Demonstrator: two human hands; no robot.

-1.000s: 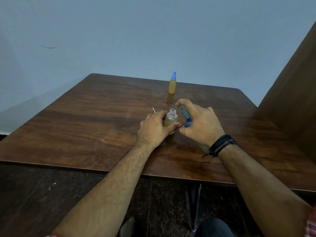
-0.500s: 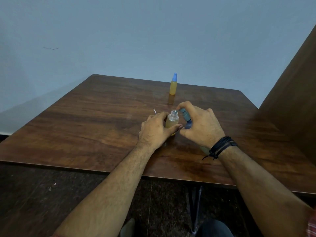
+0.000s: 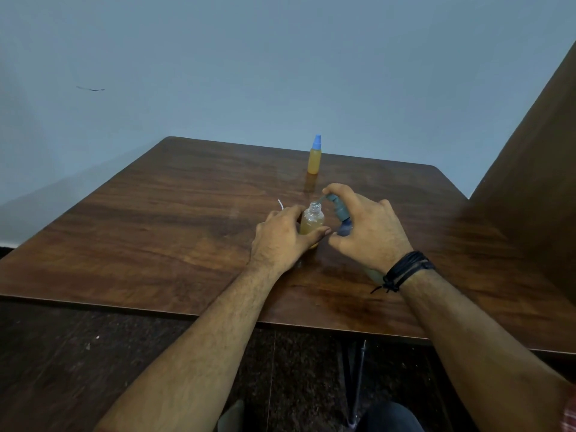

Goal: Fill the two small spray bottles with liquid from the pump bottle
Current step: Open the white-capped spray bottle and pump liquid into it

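A small clear spray bottle (image 3: 312, 219), uncapped and partly full of amber liquid, stands upright near the middle of the wooden table (image 3: 162, 232). My left hand (image 3: 282, 238) grips its body from the left. My right hand (image 3: 367, 229) holds the pump bottle (image 3: 341, 213), tilted, with a finger on the grey-blue pump head and the nozzle at the open neck. Most of the pump bottle is hidden under my hand. A second small spray bottle (image 3: 314, 154), filled with amber liquid and closed with a blue cap, stands farther back.
A thin white tube (image 3: 280, 203) sticks out behind my left hand. A dark wooden panel (image 3: 530, 169) rises along the table's right side. A blue wall stands behind the table. Dark floor lies below the near edge.
The hands and bottles have hardly moved. The pump nozzle stays at the open neck of the small bottle.
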